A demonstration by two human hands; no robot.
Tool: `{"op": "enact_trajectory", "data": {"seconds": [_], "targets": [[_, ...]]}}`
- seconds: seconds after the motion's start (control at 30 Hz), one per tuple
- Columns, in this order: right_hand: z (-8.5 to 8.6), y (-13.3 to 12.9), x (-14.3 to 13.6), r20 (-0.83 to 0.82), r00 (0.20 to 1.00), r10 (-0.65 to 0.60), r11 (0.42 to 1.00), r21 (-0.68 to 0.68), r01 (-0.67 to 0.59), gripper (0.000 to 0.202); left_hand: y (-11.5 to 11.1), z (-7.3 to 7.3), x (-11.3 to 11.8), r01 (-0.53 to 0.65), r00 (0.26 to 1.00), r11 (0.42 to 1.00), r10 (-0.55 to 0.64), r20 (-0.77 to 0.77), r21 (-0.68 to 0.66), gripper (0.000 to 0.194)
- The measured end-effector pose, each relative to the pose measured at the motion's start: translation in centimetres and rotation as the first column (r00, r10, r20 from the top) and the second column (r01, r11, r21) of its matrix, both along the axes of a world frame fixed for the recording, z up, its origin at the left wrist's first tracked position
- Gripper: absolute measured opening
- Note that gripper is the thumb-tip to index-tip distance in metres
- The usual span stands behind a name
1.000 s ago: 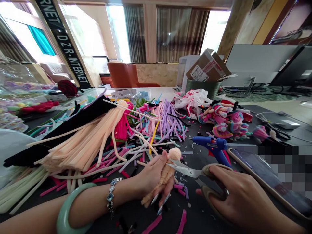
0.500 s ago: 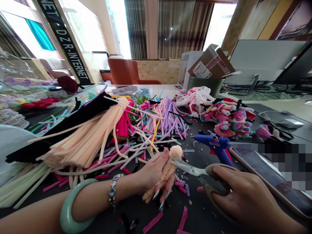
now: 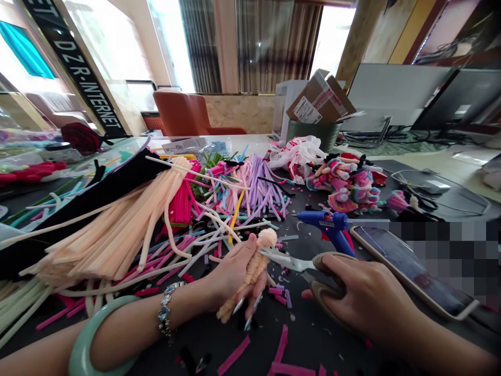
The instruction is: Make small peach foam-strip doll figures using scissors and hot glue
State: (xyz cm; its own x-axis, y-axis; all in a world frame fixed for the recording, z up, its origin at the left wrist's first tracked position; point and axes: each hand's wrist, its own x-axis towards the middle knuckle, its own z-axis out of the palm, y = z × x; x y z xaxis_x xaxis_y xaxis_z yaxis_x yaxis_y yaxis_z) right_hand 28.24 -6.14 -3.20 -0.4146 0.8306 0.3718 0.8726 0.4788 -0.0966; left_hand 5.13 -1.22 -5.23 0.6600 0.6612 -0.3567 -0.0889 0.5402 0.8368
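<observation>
Left hand: being curled round a peach figure, whose round head is being left exposed above the grip.
Right hand: being threaded through the handles of the scissors, which are being gripped with those loops apart.
Blade tip: being pointed at the figure just below its head (whether contact is being made cannot be told).
Open room: being offered by the dark tabletop low between the two hands, though pink scraps are lying there.
Edges: being marked beyond the scissors by a blue glue gun, on the right by a phone, on the left by a bundle of peach stems.
Count: two hands, one figure, one pair of scissors, one glue gun, one phone and one yellow stem are being seen; loose stems are lying too tangled to be numbered.
</observation>
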Motion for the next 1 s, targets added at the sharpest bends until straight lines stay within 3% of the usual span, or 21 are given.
{"op": "enact_trajectory", "data": {"seconds": [0.2, 0.4, 0.57, 0.8, 0.9, 1.0], "targets": [[0.1, -0.1, 0.0, 0.006, 1.000, -0.008, 1.000, 0.018, 0.008, 0.023, -0.4, 0.5, 0.3, -0.029, 0.996, 0.998, 0.033, -0.078, 0.057, 0.076], [0.1, -0.2, 0.2, -0.007, 1.000, 0.015, 1.000, -0.018, -0.015, 0.020, -0.3, 0.7, 0.5, -0.080, 0.989, 0.997, 0.082, -0.126, 0.017, 0.077], [-0.1, 0.1, 0.4, -0.062, 0.998, -0.005, 0.996, 0.093, 0.011, 0.019, 0.2, 0.5, 0.3, -0.082, 0.986, 0.996, 0.075, -0.146, -0.042, 0.081], [-0.5, 0.4, 0.5, -0.026, 1.000, 0.011, 1.000, -0.011, -0.011, 0.018, 0.7, -0.2, 0.1, -0.032, 0.996, 0.994, 0.023, -0.089, -0.100, 0.083], [-0.5, 0.3, 0.4, -0.019, 0.999, 0.029, 0.999, -0.022, -0.029, 0.020, 0.4, -0.5, 0.2, -0.043, 0.998, 0.998, 0.041, -0.050, -0.040, 0.080], [-0.3, 0.1, 0.3, -0.014, 0.997, 0.074, 0.997, 0.006, -0.074, 0.023, -0.3, -0.3, 0.3, -0.219, 0.974, 0.964, 0.226, -0.031, 0.151, 0.063]]}}
